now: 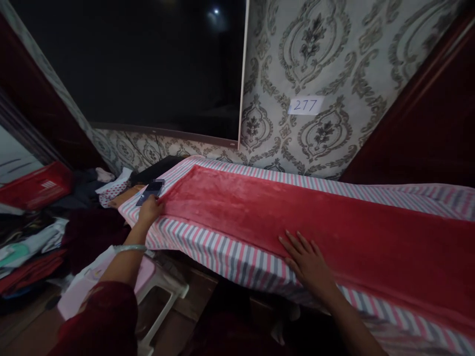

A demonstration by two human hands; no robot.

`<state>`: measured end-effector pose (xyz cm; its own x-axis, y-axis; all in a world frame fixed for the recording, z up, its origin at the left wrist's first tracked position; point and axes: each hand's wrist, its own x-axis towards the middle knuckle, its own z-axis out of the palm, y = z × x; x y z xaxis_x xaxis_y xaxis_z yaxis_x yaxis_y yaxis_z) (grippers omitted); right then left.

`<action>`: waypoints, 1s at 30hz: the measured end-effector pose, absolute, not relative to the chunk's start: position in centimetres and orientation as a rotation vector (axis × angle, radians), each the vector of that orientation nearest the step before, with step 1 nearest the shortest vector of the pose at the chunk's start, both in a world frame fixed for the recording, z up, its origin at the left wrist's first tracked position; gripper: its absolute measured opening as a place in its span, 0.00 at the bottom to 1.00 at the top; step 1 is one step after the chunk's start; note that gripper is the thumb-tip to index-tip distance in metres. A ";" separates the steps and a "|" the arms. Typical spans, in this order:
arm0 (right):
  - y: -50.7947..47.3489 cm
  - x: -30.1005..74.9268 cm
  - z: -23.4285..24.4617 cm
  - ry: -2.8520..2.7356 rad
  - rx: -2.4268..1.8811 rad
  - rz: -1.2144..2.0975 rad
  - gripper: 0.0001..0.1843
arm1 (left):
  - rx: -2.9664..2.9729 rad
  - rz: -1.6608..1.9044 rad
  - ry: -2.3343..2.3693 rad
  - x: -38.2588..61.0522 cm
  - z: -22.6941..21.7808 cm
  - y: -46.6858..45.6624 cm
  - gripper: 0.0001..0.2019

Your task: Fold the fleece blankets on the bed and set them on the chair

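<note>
A red plush cloth (297, 217) lies spread along a table covered with a pink, grey and white striped cloth (208, 244). My left hand (150, 210) reaches to the red cloth's far left end and its fingers are curled on the corner there. My right hand (308, 259) lies flat with fingers spread on the red cloth's near edge. A bangle (129, 248) sits on my left wrist. A dark phone (149, 192) lies just beyond my left hand.
A large dark screen (148, 64) hangs on patterned wallpaper, beside a paper label reading 277 (305, 105). Piles of clothes (33, 247) sit at the left. A white plastic stool (159, 291) with a pink item stands below the table edge.
</note>
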<state>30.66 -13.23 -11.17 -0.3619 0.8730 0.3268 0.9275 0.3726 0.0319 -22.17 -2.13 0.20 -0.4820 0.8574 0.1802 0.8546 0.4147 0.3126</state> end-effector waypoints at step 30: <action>-6.1 22.7 -5.5 -2.511 -1.499 0.149 0.30 | 2.722 0.324 1.618 -5.7 -4.5 1.5 0.33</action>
